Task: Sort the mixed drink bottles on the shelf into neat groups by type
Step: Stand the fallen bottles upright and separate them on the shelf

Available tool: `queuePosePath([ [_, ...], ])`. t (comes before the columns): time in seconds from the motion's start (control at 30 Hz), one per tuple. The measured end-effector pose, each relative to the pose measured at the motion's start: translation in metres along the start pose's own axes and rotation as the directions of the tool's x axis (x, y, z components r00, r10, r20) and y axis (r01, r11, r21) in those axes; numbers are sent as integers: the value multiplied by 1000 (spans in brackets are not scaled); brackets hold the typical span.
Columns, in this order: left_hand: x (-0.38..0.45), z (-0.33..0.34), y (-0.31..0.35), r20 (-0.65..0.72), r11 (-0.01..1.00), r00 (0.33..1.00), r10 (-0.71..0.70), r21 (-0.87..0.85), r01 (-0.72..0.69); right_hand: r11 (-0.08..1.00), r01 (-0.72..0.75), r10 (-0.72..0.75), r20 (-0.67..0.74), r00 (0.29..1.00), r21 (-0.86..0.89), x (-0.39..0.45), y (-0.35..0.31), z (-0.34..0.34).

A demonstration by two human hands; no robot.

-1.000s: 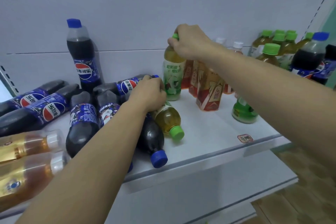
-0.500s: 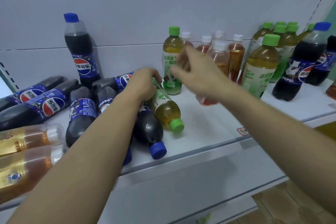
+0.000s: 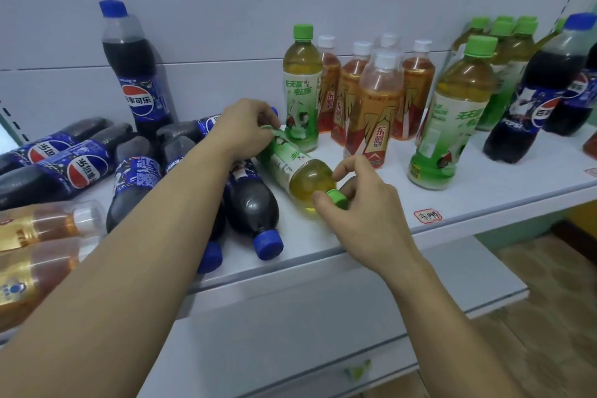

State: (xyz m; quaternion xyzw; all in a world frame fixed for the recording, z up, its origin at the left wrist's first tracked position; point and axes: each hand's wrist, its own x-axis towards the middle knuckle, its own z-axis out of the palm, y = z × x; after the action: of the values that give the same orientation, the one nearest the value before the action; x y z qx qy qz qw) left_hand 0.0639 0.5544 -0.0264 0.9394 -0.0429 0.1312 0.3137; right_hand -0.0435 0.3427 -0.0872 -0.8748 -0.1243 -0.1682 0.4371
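Note:
A green-capped tea bottle (image 3: pixel 298 173) lies on its side on the white shelf (image 3: pixel 484 200). My left hand (image 3: pixel 245 129) grips its base end. My right hand (image 3: pixel 361 207) pinches its green cap and neck. Another green tea bottle (image 3: pixel 301 87) stands upright just behind. Several orange energy-drink bottles (image 3: pixel 374 110) stand in a cluster to its right. Several Pepsi bottles (image 3: pixel 135 181) lie on their sides at left, one (image 3: pixel 135 71) stands at the back.
More green tea bottles (image 3: pixel 452 116) and upright Pepsi bottles (image 3: pixel 533 97) stand at the right. Two amber bottles (image 3: pixel 42 226) lie at the far left. A small price tag (image 3: pixel 428 215) sits on the shelf's front edge. A lower shelf (image 3: pixel 452 281) juts out below.
My right hand let go of the upright green tea bottle's cap, swung down and took hold of the lying green tea bottle's cap. My left hand stayed on that bottle.

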Motion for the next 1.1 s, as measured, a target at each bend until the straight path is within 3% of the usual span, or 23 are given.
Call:
queuePosePath([
  [0.13, 1, 2, -4, 66, 999, 997, 26, -44, -23, 992, 122, -118, -173, 978, 13, 17, -16, -26],
  [0.2, 1, 3, -5, 98, 998, 994, 47, -44, -43, 980, 197, -201, -196, 960, -41, 36, -29, -39],
  [0.33, -2, 5, -4, 184, 992, 975, 122, 9, -126, 938, 275, -310, -158, 937, -212, 87, -56, -57],
  [0.53, -3, 3, -2, 289, 981, 949, 128, 106, -164, 876, 224, -257, -21, 966, -428, 150, -77, -52],
  [0.7, -2, 3, -2, 265, 979, 958, 106, 139, -147, 829, 169, -197, 4, 980, -533, 179, -86, -43],
  [0.87, -1, 5, -3, 164, 992, 983, 80, 89, -95, 789, 190, -232, 4, 973, -584, 189, -86, -33],
  [0.97, 0, 4, -3, 87, 999, 995, 41, 29, -44, 812, 227, -259, 15, 966, -538, 190, -83, -28],
  [1.1, 1, 3, -2, 23, 1000, 1000, 13, 6, -13, 897, 266, -278, 20, 961, -352, 189, -73, -27],
])
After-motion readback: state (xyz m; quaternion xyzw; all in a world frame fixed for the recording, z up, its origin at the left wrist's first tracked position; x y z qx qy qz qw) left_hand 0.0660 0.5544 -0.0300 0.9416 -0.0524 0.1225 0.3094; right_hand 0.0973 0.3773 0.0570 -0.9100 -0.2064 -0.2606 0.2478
